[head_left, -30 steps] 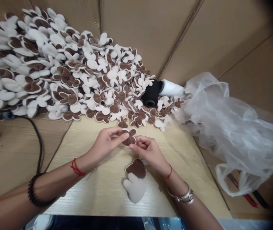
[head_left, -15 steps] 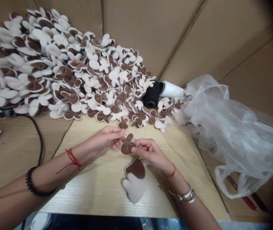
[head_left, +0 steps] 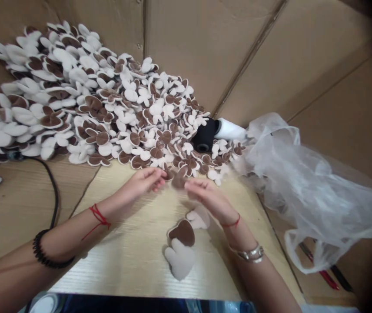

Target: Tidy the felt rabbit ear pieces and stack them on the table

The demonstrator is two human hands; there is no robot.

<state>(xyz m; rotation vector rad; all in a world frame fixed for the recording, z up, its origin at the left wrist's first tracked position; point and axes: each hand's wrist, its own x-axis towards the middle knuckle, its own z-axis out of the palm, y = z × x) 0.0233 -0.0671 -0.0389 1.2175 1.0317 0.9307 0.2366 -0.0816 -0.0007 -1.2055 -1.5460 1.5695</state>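
Brown patch (head_left: pixel 178 179) mid-frame, blurred | my right hand (head_left: pixel 203 193) pinches it | my left hand (head_left: pixel 149 178) just came off it, so right carries alone | left fingertips beside second patch (head_left: pixel 169 173), pile's (head_left: pixel 117 111) lower edge; left grip: can't tell

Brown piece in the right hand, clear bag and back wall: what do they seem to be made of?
Brown piece in the right hand: probably soft matte fabric, though blurred; similar pieces in the pile look plush and padded.
Clear bag: likely thin plastic film, see-through and crumpled.
Back wall: perhaps cardboard, judging by its dull brown panels and straight seams.
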